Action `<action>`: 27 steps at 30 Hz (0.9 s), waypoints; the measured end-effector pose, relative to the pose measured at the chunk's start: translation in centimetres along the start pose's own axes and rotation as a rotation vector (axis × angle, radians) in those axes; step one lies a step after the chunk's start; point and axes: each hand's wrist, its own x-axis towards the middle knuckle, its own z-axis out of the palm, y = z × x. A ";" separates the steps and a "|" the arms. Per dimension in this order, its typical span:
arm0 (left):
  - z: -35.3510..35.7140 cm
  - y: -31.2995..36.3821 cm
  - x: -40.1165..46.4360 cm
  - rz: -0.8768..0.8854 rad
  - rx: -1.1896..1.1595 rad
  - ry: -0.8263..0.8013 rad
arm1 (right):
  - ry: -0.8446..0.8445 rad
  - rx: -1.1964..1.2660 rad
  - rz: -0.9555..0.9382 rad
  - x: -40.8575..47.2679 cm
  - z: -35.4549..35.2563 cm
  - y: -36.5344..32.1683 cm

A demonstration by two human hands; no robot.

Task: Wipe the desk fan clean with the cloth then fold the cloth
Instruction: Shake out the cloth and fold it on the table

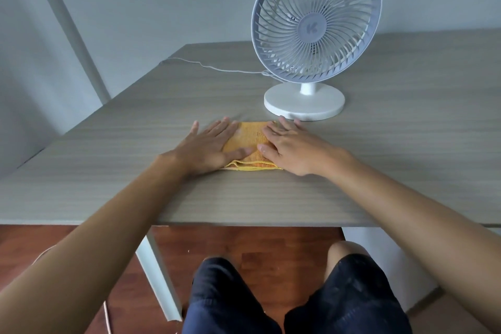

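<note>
A white desk fan with a round grille stands upright on its round base at the back right of the wooden desk. In front of the base lies an orange-yellow cloth, folded into a small layered rectangle. My left hand lies flat, palm down, on the cloth's left part with fingers spread. My right hand lies flat on its right part, fingertips close to the fan's base. Both hands cover much of the cloth.
The fan's thin white cord trails left across the desk to its far edge. A grey wall stands behind. Below the desk's near edge I see a white desk leg, a red-brown floor and my knees.
</note>
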 end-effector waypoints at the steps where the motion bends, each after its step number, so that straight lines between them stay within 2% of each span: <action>1: 0.0 0.0 0.1 0.004 -0.007 0.008 | -0.002 -0.008 0.010 0.1 0.0 0.0; 20: -0.7 -2.0 0.3 0.041 0.059 -0.074 | 0.081 0.122 0.050 -2.9 -0.2 1.0; 27: -0.7 -3.3 -0.1 0.039 0.034 -0.050 | 0.144 0.207 0.255 -7.5 0.4 7.8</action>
